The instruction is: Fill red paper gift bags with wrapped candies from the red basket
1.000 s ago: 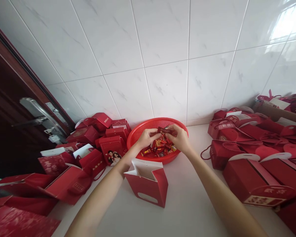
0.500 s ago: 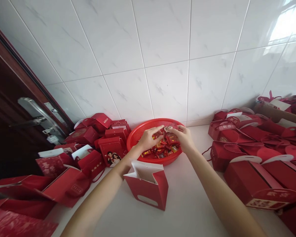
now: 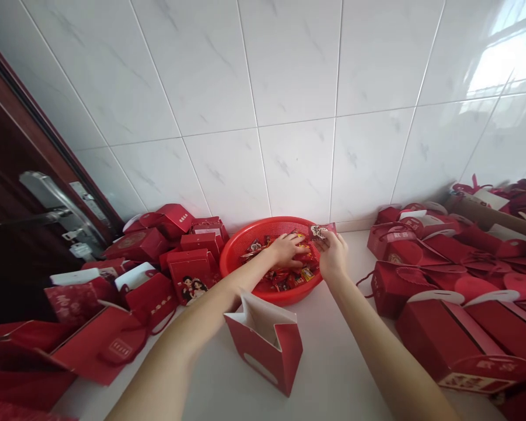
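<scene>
Both hands have slid rightward over the round red plastic mesh basket (image 3: 245, 248) since a second ago: the left hand (image 3: 284, 250) presses loosely open into the wrapped candies (image 3: 284, 278), while the right hand (image 3: 334, 255) pinches a small red sweet packet (image 3: 322, 231) at the basket's far rim. It looks light, crinkly and slippery, best pinched by its edge. An open red paper gift box (image 3: 267, 345) waits on the white desk (image 3: 333, 374).

My left hand (image 3: 284, 250) and right hand (image 3: 334, 256) are bare, with no gloves, rings, watch or bracelet showing on either. Both forearms run uncovered from the bottom edge of the frame to the wrists, no sleeve or cuff reaching into view. The fingernails are too small to make out.
</scene>
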Available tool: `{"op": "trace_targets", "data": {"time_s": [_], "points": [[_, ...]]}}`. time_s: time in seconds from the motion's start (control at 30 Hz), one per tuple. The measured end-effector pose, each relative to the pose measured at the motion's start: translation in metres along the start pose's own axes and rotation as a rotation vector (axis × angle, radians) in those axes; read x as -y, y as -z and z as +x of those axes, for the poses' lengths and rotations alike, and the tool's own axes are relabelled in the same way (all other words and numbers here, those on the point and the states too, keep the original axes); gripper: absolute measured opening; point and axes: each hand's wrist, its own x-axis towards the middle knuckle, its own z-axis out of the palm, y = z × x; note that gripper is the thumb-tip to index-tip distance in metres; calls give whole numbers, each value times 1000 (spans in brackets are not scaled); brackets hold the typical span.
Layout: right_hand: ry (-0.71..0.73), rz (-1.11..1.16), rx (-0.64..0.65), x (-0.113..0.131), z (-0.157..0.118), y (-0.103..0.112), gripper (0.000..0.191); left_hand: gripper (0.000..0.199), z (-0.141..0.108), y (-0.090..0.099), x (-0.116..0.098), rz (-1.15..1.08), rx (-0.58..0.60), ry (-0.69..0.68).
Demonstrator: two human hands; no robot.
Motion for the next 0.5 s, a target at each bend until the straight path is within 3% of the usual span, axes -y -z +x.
{"op": "trace_targets", "data": {"time_s": [0.13,0.3,0.4,0.5], "points": [[-6,-5,1,1,0,-1,18,34,-12,2,18,25,-37,256],[-19,-11,2,2,-2,-3,16,30,-27,5,35,35,-87,413],[-15,-2,-6,2,-2,-3,15,33,-23,7,28,23,-168,360],[8,0,-13,0,-2,-3,14,33,-15,5,12,-12,-178,92]]}}
